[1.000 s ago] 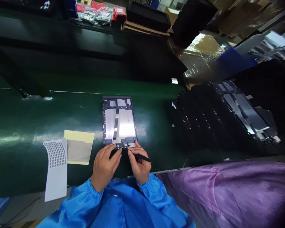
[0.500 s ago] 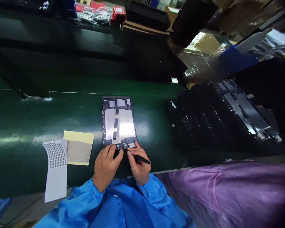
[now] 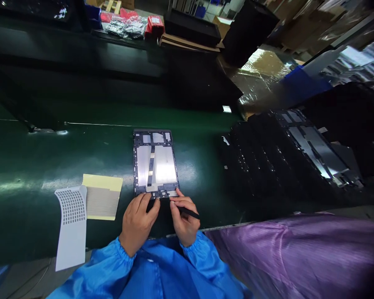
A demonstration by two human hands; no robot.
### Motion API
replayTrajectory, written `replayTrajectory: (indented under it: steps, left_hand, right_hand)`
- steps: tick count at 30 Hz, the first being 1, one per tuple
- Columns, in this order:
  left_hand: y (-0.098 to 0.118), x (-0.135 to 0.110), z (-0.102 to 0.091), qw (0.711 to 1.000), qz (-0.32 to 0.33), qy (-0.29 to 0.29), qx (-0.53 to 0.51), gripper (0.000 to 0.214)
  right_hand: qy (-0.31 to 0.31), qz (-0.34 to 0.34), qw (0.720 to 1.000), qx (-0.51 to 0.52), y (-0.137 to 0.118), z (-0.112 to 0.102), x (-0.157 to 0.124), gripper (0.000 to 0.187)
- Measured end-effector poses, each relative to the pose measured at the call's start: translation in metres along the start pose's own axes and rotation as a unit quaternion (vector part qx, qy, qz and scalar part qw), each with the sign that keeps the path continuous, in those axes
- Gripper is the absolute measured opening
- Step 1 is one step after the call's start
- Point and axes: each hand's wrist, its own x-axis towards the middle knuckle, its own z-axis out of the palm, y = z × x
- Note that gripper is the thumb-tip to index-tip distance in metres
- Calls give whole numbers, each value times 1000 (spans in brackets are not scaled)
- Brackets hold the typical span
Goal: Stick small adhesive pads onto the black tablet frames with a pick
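Note:
An opened tablet (image 3: 165, 164) lies on the green table, its silvery inner plate showing and a dark ribbon cable (image 3: 151, 166) running down it. My left hand (image 3: 139, 222) is closed at the tablet's lower edge, fingertips on the frame and thumb close beside them. Between the fingers of my right hand (image 3: 186, 222) is a slim black pen-shaped tool (image 3: 189, 212), tilted with its front end toward the tablet's lower right corner. The fingers hide the exact tip. Left of the tablet lie a white sheet of small grey stickers (image 3: 71, 228) and a yellow-edged sheet with a striped face (image 3: 102, 197).
Several dark tablet housings (image 3: 258, 158) lie overlapped on the right, with another opened tablet (image 3: 314, 145) on top. A purple cover (image 3: 293, 249) hangs at the front right. Red packs (image 3: 155, 25) and a black tray (image 3: 193, 27) stand at the back.
The view has shifted slightly, so the scene sits a little lower. My right hand and the black tool have moved slightly to the right; my left hand stays at the tablet's edge.

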Motion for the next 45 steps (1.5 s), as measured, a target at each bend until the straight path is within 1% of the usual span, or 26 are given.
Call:
replayTrajectory:
  steps: [2, 3, 7, 9, 13, 16, 18, 20, 22, 23, 24, 26, 27, 28, 29, 30, 31, 33, 35, 38, 40, 41, 42, 43, 44, 45]
  left_hand:
    - [0, 2, -1, 1000, -6, 6, -8, 17]
    - [1, 2, -1, 1000, -9, 8, -11, 16]
    - [2, 5, -3, 1000, -20, 1, -17, 18]
    - [2, 5, -4, 999, -23, -4, -22, 18]
    - [1, 4, -3, 999, -29, -4, -38, 21]
    - [-1, 3, -3, 997, -41, 16, -60, 24]
    - [0, 0, -6, 995, -54, 36, -76, 26]
    - [2, -4, -12, 990, -99, 41, -94, 31]
    - [7, -10, -18, 975, -185, 18, -124, 44]
    - [9, -13, -20, 962, -232, -3, -143, 53]
    - [11, -16, -21, 947, -273, -23, -166, 60]
    - [14, -19, -16, 918, -330, -42, -215, 67]
    - [13, -18, -12, 905, -349, -40, -239, 66]
    - [12, -16, -7, 894, -364, -34, -261, 65]
    - [10, -14, -2, 884, -375, -22, -279, 66]
    - [7, -10, 3, 879, -380, -4, -289, 68]
    - [5, -7, 7, 879, -378, 21, -290, 70]
    - [0, -4, 13, 893, -352, 84, -266, 74]
    - [-4, -4, 20, 913, -309, 133, -231, 71]
    - [-11, -7, 32, 930, -265, 149, -209, 60]
    - [-16, -9, 41, 929, -267, 155, -205, 54]
    - [-19, -10, 45, 927, -272, 159, -205, 52]
    - [-22, -11, 48, 924, -277, 161, -209, 49]
    - [-26, -13, 51, 921, -281, 164, -216, 46]
    - [-29, -14, 54, 918, -283, 166, -223, 44]
    - [-33, -16, 57, 916, -282, 170, -228, 42]
  right_hand:
    - [15, 4, 1000, 22, 3, -5, 6, 20]
    - [10, 3, 1000, 28, 4, -8, 9, 19]
    - [-52, -7, 998, 21, 8, -15, 15, 15]
    - [-64, -9, 998, 14, 9, -15, 15, 14]
    - [-64, -8, 998, 10, 9, -14, 12, 15]
    - [-45, 3, 999, 29, 9, -13, 10, 17]
    - [-52, 4, 998, 34, 9, -13, 10, 15]
    - [-40, -6, 999, 23, 10, -15, 13, 11]
    - [-3, -13, 1000, -4, 11, -22, 20, 7]
    - [6, -10, 999, -30, 12, -28, 25, 11]
    - [-8, -2, 998, -67, 13, -34, 29, 15]
    - [-108, 27, 981, -162, 15, -46, 37, 17]
    - [-171, 41, 962, -209, 16, -50, 40, 31]
    - [-226, 52, 941, -248, 18, -51, 43, 49]
    - [-266, 59, 922, -276, 21, -49, 45, 66]
    - [-287, 64, 909, -294, 24, -43, 49, 76]
    - [-292, 66, 904, -304, 28, -32, 55, 80]
    - [-283, 67, 907, -304, 36, 4, 74, 80]
    - [-275, 71, 911, -300, 41, 54, 106, 81]
    - [-256, 91, 916, -296, 36, 136, 159, 80]
    - [-284, 52, 926, -245, 25, 181, 183, 78]
    - [-294, 29, 929, -225, 18, 197, 188, 73]
    - [-304, 7, 929, -209, 10, 206, 189, 68]
    - [-312, -16, 929, -196, 4, 210, 186, 60]
    - [-317, -37, 929, -188, -1, 206, 181, 51]
    - [-322, -58, 927, -182, -4, 196, 174, 43]
